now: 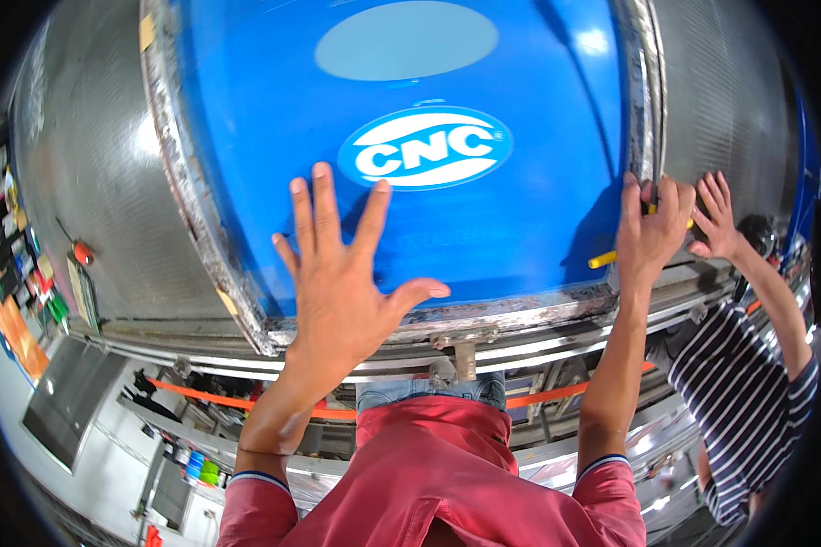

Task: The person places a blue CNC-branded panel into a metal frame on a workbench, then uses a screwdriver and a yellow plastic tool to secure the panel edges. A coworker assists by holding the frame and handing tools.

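My left hand (pixel 333 260) is open, its fingers spread over the lower left of a glossy blue panel (pixel 483 246). Its fingertips point toward a white-and-light-blue oval emblem (pixel 426 149), and a pale oval patch (pixel 406 41) lies farther up. A worn, paint-stained metal frame (pixel 529 314) borders the panel. At the frame's right side, my right hand (pixel 652 223) is closed around a slim yellow-handled tool (pixel 602 260). One yellow end juts out left of the hand; the fingers hide most of the tool, so its kind is unclear.
A co-worker's hand (pixel 717 217) rests on the grey surface (pixel 721 109) at right, close to my right hand; a striped shirt (pixel 739 392) shows below. Another grey surface (pixel 91 173) spans the left. Metal rails (pixel 383 369) and an orange bar (pixel 556 394) run before me.
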Tool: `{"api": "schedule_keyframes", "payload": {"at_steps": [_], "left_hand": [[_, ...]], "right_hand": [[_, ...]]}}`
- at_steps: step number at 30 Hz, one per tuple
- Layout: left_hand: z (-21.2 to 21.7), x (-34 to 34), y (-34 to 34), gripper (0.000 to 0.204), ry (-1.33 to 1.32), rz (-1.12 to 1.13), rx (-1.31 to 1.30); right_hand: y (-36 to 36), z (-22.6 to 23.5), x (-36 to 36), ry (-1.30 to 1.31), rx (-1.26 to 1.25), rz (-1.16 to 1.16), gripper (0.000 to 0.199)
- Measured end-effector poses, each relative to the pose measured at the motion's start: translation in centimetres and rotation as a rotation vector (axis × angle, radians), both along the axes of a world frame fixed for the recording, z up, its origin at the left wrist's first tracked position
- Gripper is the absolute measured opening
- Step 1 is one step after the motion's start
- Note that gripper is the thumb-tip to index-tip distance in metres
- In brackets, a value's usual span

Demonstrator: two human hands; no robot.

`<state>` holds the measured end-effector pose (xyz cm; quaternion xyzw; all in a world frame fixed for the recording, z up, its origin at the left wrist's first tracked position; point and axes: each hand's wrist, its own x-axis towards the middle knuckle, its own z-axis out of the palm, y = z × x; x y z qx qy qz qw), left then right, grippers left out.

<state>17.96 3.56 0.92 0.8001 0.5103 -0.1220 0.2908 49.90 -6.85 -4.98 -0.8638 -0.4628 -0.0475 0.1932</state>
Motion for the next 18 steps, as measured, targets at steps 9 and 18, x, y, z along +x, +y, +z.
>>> {"api": "schedule_keyframes", "payload": {"at_steps": [9, 18], "left_hand": [[0.0, 7.7, 0.1, 0.108, -0.082, -0.277, 0.079], [-2.7, 9.7, 0.0, 0.11, -0.042, -0.355, 0.051]], "right_hand": [[0.2, 0.1, -0.3, 0.063, -0.017, -0.072, 0.028], [0.1, 0.3, -0.3, 0.106, -0.016, -0.092, 0.027]]}}
